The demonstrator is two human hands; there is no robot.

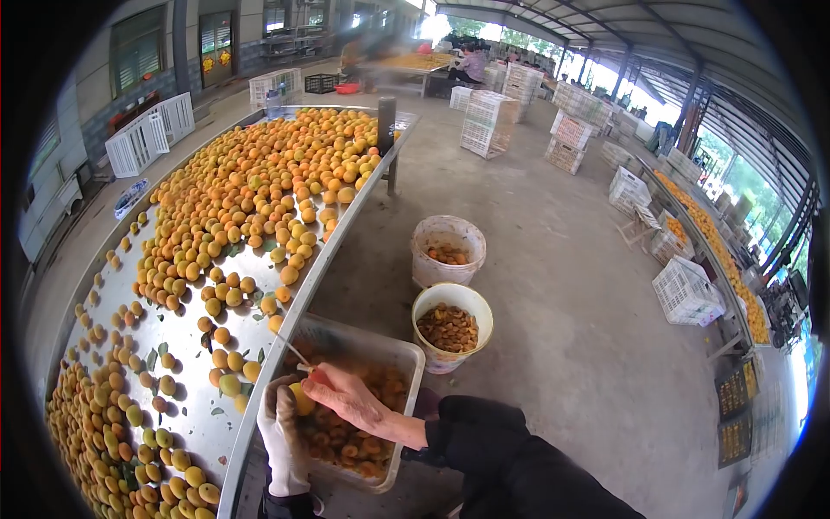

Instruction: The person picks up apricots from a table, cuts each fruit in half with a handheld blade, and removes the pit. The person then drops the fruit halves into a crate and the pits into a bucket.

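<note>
My left hand [284, 432], in a white glove, holds a yellow-orange fruit [302, 400] near the metal table's edge. My bare right hand [353, 400] is closed around the red handle of a thin metal tool [296, 353], right beside that fruit. Below both hands sits a rectangular tub [413, 368] with many cut fruit pieces [350, 445] in it. Whole orange and yellow fruits [251, 186] are heaped on the shiny metal table [194, 389], with a few green leaves among them.
Beyond the tub stand a white bucket of pits [447, 329] and another bucket with fruit pieces [448, 253]. Stacked white crates [489, 123] stand on the concrete floor. At the right runs a long table of fruit [718, 242]. A person [471, 66] sits far back.
</note>
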